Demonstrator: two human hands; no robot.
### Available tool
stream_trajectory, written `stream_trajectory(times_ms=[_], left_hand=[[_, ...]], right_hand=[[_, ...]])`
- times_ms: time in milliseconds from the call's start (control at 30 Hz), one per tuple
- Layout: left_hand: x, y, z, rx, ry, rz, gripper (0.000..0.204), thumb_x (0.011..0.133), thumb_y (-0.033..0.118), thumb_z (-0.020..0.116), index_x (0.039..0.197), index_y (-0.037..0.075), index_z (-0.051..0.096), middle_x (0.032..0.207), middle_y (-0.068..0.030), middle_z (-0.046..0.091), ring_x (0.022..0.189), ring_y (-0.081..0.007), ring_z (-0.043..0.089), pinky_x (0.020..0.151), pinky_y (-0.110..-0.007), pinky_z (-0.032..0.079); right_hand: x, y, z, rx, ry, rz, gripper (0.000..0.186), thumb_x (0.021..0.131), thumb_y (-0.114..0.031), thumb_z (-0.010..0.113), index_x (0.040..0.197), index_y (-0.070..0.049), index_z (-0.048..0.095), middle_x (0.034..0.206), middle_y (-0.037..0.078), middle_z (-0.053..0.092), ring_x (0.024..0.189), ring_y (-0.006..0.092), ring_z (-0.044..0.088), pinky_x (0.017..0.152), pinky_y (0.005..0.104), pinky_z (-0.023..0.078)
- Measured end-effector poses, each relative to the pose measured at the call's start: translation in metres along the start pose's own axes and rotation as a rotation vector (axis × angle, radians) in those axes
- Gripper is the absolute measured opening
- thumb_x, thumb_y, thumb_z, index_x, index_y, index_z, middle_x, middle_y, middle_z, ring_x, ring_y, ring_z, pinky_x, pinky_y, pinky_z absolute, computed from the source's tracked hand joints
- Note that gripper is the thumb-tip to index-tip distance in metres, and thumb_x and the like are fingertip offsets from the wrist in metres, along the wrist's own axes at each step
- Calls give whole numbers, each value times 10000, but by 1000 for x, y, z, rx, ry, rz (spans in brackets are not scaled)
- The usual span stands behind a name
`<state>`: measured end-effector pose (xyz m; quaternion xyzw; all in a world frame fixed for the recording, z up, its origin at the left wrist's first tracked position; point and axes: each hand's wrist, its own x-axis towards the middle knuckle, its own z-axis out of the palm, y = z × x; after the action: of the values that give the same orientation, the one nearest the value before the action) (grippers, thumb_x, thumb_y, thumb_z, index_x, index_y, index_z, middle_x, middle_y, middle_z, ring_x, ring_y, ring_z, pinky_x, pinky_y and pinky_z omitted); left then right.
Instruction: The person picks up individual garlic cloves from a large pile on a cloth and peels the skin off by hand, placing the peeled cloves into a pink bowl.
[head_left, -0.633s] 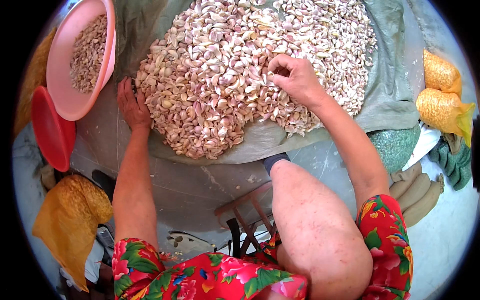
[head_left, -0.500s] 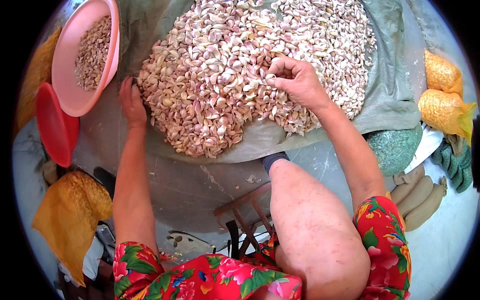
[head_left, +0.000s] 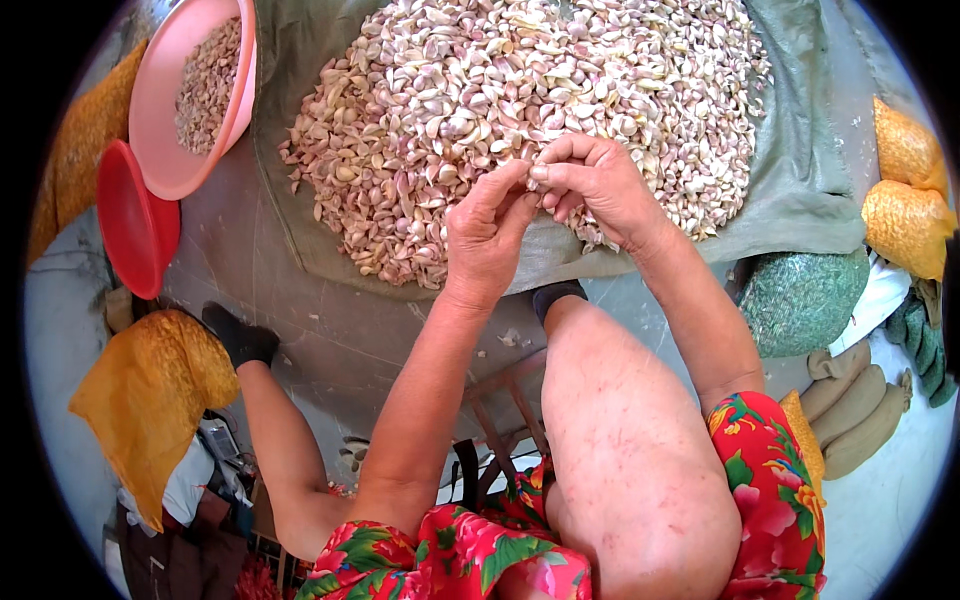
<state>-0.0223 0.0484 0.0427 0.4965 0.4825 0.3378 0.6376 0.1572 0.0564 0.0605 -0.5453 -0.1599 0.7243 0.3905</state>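
A wide heap of loose garlic cloves [head_left: 420, 110], pinkish white, lies on a grey-green cloth [head_left: 800, 190] in front of me. Over its near edge my two hands meet fingertip to fingertip. My right hand [head_left: 600, 190] pinches a small pale garlic clove between thumb and forefinger, mostly covered by the fingers. Against the same clove, the thumb and forefinger of my left hand [head_left: 485, 235] are closed. How much of the clove each hand bears cannot be made out.
At the far left a pink basin [head_left: 160, 90] holds more cloves, beside a red basin [head_left: 135, 225]. Yellow mesh bags [head_left: 160, 370] lie at both sides. A green mesh sack [head_left: 805, 300] and beige cloth gloves [head_left: 855, 405] sit at the right. My feet flank the cloth's near edge.
My left hand has left the heap's left edge and come right to meet my right hand, its fingers now pinched. The right hand stays nearly in place. The view has shifted slightly.
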Motion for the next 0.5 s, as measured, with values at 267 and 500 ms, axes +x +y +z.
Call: stream_trajectory(times_ms=[267, 500], left_hand=[[3, 5, 9, -174, 86, -215, 165, 980, 36, 607, 1131, -14, 650, 937, -85, 721, 835, -143, 713, 693, -272, 609], [4, 7, 4, -413, 69, -569, 161, 992, 148, 592, 1037, -1, 634, 875, -113, 706, 731, -218, 735, 635, -282, 605]], right_hand=[[4, -2, -10, -123, -16, 164, 107, 903, -118, 676, 912, -14, 699, 754, 67, 693, 594, 107, 651, 481, 237, 540], [0, 6, -16, -418, -131, -137, 94, 907, -66, 658, 969, -21, 712, 757, -22, 632, 627, 41, 535, 567, 215, 442]])
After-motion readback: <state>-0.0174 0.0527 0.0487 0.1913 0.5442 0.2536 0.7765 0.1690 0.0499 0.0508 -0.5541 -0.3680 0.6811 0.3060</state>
